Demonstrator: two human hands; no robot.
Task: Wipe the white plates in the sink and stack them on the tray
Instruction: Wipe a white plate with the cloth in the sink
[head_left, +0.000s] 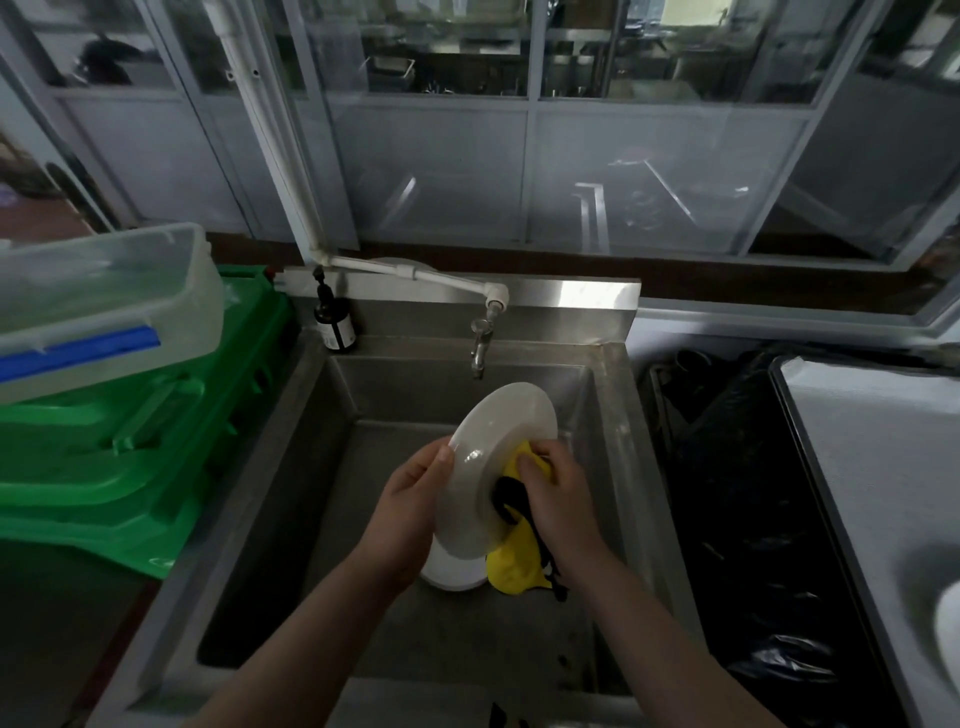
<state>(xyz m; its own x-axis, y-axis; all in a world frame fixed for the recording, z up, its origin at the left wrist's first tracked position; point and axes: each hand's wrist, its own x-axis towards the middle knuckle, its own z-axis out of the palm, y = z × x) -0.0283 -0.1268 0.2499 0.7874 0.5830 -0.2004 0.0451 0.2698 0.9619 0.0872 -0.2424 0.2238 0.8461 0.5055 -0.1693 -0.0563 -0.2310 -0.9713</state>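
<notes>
Upper left of frame: clear plastic container (98, 306) atop green crates (130, 457). Centre: steel sink (311, 519) under a tap (480, 345), dark soap bottle (336, 325) on the back ledge. Left hand (410, 499) gripping the rim of a tilted white plate (493, 467), thumb over the edge. Right hand (558, 493) curled round a yellow-and-black cloth (514, 551), pressing it against the plate's face. Second white plate (449, 571) below, on the sink floor. Far right: tray (857, 493) with a white rim at the frame edge. Likely stiff, slick, breakable; best held firmly at the rim.
</notes>
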